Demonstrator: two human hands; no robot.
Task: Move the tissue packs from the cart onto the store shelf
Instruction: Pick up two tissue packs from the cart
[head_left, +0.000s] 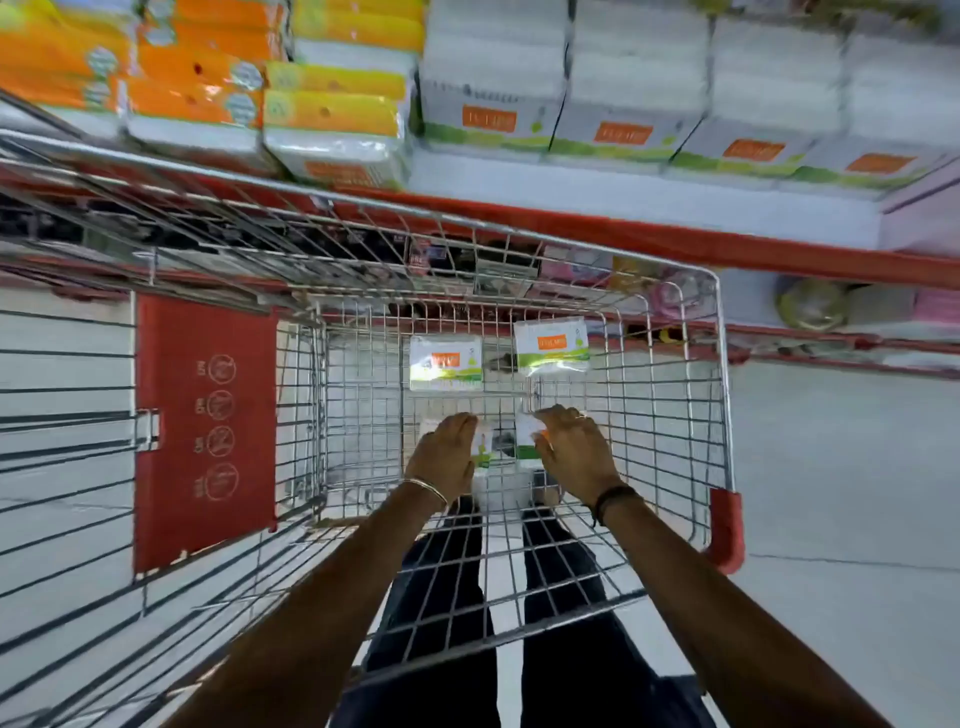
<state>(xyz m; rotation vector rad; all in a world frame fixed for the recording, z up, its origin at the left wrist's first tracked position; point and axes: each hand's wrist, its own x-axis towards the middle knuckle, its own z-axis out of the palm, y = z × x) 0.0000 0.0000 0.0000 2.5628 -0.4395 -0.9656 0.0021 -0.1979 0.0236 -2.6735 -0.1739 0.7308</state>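
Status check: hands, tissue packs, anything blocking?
Left hand and right hand each on a white-and-green tissue pack, grasp unclear. Two more packs on wire cart floor. Nothing blocking.

You're standing in a retail shop aisle. A wire shopping cart (519, 291) is sitting right in front of you; just beyond its far rim a red-edged store shelf (727, 244) is carrying rows of wrapped tissue packs (488, 98), orange and yellow ones (332, 109) to their left.
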